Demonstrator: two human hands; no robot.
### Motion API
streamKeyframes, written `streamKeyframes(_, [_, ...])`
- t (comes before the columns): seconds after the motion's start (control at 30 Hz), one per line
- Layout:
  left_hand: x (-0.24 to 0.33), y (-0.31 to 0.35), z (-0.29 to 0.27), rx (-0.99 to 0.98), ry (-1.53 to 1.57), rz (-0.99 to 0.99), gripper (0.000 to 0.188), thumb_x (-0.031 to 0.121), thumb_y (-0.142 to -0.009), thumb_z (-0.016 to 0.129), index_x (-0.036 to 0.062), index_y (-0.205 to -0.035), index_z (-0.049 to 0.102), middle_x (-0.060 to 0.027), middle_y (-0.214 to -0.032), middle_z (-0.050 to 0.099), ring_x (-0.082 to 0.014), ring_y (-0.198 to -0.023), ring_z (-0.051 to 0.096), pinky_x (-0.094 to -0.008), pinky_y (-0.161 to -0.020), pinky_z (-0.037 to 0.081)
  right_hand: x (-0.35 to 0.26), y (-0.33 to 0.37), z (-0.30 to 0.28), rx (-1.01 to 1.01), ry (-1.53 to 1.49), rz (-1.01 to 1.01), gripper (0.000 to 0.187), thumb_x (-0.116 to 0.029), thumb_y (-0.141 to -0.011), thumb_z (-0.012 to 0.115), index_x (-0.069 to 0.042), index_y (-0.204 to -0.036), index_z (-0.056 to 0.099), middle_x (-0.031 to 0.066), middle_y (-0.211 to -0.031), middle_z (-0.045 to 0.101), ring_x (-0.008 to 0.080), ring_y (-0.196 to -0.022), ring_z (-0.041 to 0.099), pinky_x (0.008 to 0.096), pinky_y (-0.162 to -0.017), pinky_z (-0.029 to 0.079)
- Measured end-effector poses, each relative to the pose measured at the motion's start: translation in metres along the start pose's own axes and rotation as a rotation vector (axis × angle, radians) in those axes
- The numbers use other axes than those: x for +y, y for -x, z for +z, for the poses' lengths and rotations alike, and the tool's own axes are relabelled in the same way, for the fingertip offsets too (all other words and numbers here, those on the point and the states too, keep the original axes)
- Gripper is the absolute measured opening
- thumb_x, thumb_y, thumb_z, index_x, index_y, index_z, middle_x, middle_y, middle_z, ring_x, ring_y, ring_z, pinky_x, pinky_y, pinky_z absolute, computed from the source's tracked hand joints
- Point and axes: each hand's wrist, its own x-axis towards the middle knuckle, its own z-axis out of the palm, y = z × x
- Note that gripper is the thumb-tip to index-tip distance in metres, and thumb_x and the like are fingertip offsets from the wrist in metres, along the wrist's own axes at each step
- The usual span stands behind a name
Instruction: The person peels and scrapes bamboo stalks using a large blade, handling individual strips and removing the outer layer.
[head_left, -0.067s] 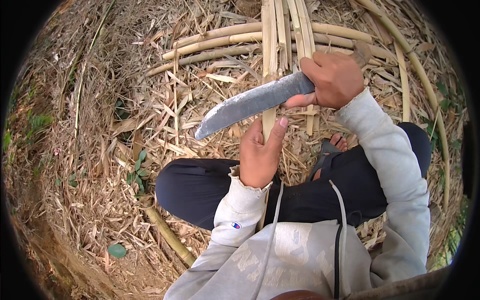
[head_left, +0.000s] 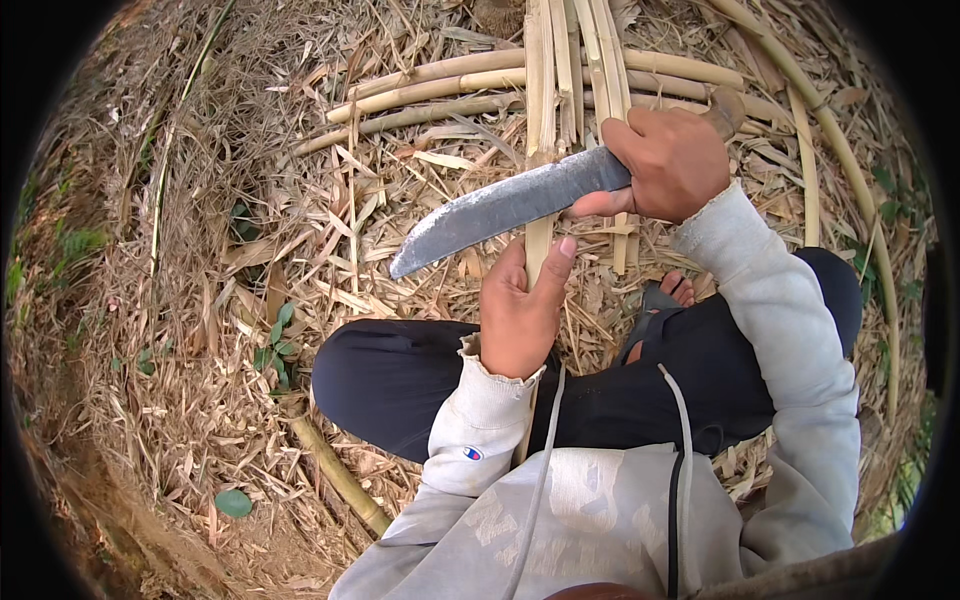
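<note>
A broad, dark machete (head_left: 510, 208) with a worn pale edge lies slantwise across a flat bamboo strip (head_left: 539, 240). My right hand (head_left: 672, 160) is closed round it where blade and wooden handle (head_left: 724, 112) meet; the thumb stretches under the blade. The tip points left. Below the blade my left hand (head_left: 522, 315) grips the bamboo strip, thumb along one side and fingers partly hidden beneath. The strip runs from the far bundle under the blade, then down past my left wrist toward my lap. Exactly how the blade's underside meets the strip is hidden.
Several split bamboo strips (head_left: 603, 62) lie lengthwise at the top over crosswise bamboo poles (head_left: 440, 83). A long curved pole (head_left: 845, 150) arcs down the right side. Shavings and dry leaves (head_left: 250, 400) cover the ground. My crossed legs (head_left: 395, 385) are close beneath my hands.
</note>
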Motion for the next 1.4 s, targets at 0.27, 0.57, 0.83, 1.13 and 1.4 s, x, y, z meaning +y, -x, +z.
streamKeyframes(0.27, [0.016,0.019,-0.028,0.023,0.101,-0.07,0.029,0.033,-0.1,0.052,0.0065,-0.087,0.05,0.0054,-0.05,0.037,-0.0024,-0.036,0.03,-0.02,-0.033,0.021,0.036,-0.012,-0.033,0.164,0.003,0.541,0.067,-0.068,-0.086,0.049,-0.004,-0.068,0.05,0.0053,-0.056,0.041,0.0226,-0.051,0.049,0.0386,-0.05,0.041])
streamKeyframes(0.57, [0.018,0.018,-0.024,0.014,0.115,-0.104,0.031,0.035,-0.099,0.052,0.0061,-0.088,0.05,0.0048,-0.051,0.039,-0.0029,-0.037,0.03,-0.0203,-0.035,0.021,-0.019,-0.017,-0.057,-0.15,-1.264,1.0,0.074,-0.068,-0.095,0.031,-0.001,-0.075,0.058,-0.0057,-0.049,0.033,0.0046,-0.038,0.032,0.0223,-0.039,0.03])
streamKeyframes(0.83, [0.019,0.016,-0.021,0.065,0.107,-0.185,0.049,0.046,-0.103,0.029,0.0054,-0.081,0.046,-0.0015,-0.049,0.039,-0.0075,-0.033,0.029,-0.0213,-0.031,0.022,-0.045,-0.011,-0.062,-0.652,-1.273,0.804,0.072,-0.062,-0.097,0.033,0.002,-0.085,0.062,0.0016,-0.049,0.051,0.008,-0.041,0.053,0.022,-0.039,0.041])
streamKeyframes(1.13, [0.014,0.017,-0.019,0.005,0.116,-0.143,0.045,0.043,-0.104,0.031,0.0049,-0.084,0.046,-0.0011,-0.053,0.041,-0.0072,-0.033,0.03,-0.0208,-0.032,0.024,-0.048,-0.006,-0.055,-0.443,-1.511,0.903,0.067,-0.061,-0.098,0.032,-0.001,-0.083,0.057,0.0047,-0.051,0.054,0.0108,-0.042,0.055,0.0229,-0.039,0.042])
streamKeyframes(1.4, [-0.002,0.016,-0.022,0.038,0.057,-0.072,0.045,0.042,-0.104,0.033,0.0064,-0.081,0.048,0.0019,-0.051,0.04,-0.0059,-0.037,0.033,-0.022,-0.034,0.026,-0.056,-0.004,-0.055,-0.57,-1.487,0.983,0.064,-0.058,-0.098,0.038,-0.002,-0.074,0.055,0.0007,-0.048,0.046,0.0083,-0.037,0.044,0.0234,-0.037,0.039])
